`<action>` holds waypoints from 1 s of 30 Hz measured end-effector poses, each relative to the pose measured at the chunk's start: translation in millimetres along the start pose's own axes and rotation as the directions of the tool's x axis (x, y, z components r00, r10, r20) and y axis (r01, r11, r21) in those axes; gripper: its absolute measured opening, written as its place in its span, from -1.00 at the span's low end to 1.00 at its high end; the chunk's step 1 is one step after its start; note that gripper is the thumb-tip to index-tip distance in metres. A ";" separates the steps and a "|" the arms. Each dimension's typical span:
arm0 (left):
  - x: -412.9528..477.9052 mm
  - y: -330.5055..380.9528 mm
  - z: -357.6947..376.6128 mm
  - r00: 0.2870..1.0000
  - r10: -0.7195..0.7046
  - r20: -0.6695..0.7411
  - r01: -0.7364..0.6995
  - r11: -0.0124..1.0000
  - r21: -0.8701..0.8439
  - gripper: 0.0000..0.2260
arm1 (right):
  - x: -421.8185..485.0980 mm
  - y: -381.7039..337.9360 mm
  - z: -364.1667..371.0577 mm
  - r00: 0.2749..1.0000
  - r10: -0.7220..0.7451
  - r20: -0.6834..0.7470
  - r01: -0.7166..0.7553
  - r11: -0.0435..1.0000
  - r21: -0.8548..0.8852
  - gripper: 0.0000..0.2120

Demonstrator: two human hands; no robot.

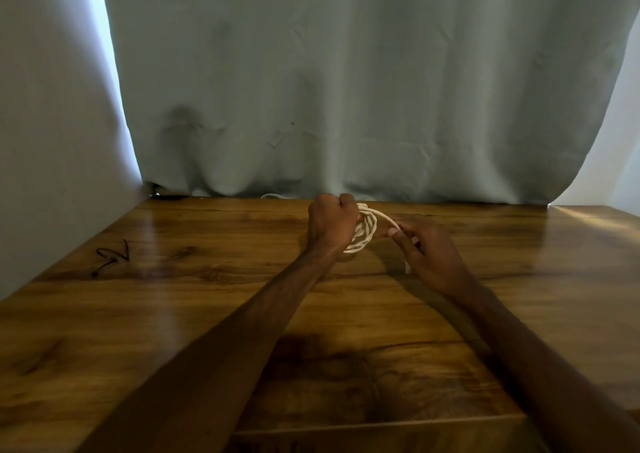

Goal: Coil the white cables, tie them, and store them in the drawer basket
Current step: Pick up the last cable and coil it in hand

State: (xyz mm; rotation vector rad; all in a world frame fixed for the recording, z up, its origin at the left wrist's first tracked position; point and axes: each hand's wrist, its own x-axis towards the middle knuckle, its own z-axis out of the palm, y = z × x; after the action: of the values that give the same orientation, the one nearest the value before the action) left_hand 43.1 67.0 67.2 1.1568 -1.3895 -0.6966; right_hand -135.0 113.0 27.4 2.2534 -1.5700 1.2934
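A home room, judging by the wooden table (173,314) against a grey-green curtain (346,89).

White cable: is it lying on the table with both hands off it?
No, the left hand grips the coiled white cable while the right hand pinches its loose strand.
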 end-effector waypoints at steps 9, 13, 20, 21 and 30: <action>-28.3 9.3 14.5 0.854 -0.062 0.517 0.157 0.977 -0.143 -0.62 | 1.2 0.4 -15.4 0.931 0.355 -0.080 -0.295 0.866 0.403 -0.89; -34.0 11.6 17.3 0.816 -0.041 0.577 0.163 0.974 -0.161 -0.61 | -1.1 -4.4 -18.4 0.907 0.415 0.073 -0.374 0.713 0.593 -0.88; -21.6 12.9 4.3 0.866 -0.059 0.497 0.187 0.960 -0.211 -0.62 | 0.8 -8.3 -22.1 0.849 0.433 0.303 -0.521 0.590 0.617 -0.72; -20.8 12.9 2.8 0.865 -0.064 0.498 0.198 0.955 -0.221 -0.62 | 0.4 -10.0 -23.0 0.849 0.423 0.315 -0.522 0.589 0.616 -0.66; -22.8 14.2 2.1 0.835 -0.089 0.544 0.236 0.949 -0.208 -0.66 | 1.1 -17.0 -21.2 0.844 0.421 0.331 -0.528 0.546 0.650 -0.63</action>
State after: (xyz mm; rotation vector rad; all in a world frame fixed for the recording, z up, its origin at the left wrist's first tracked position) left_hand 34.7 92.3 71.1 0.9036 -1.5923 -1.3665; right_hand -133.3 131.0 47.7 2.4072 -2.1090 2.3191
